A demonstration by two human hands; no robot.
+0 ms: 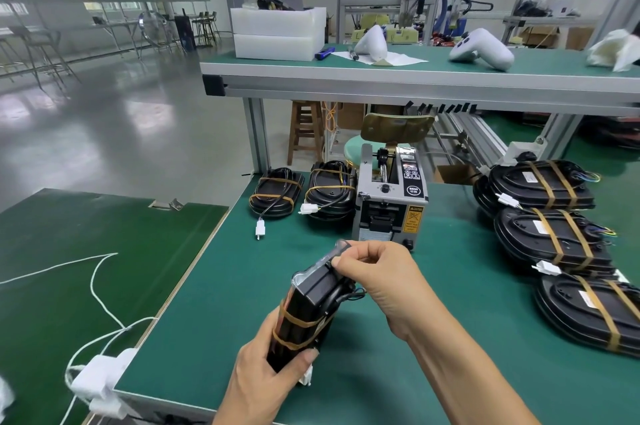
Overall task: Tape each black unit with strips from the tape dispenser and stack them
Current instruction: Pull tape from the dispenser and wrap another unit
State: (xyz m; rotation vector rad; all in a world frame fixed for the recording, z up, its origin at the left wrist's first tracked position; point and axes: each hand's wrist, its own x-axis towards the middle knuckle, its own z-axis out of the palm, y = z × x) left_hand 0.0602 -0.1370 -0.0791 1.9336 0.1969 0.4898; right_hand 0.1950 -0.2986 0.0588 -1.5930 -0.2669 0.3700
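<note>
Here, left hand [266, 379] fingers are gripping the black unit [308, 306] at six o'clock; right hand [374, 272] fingers are pinching tape strip [337, 251], which risks creasing or sticking crooked.

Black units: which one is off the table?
The black unit gripped by both the left hand and right hand; the others lie on the green table.

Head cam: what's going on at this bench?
A person is taping black units. The left hand grips a unit tilted on edge above the green table; the right hand pinches its top end. The tape dispenser sits just behind. Taped units are stacked at right, two more lie at left.
</note>
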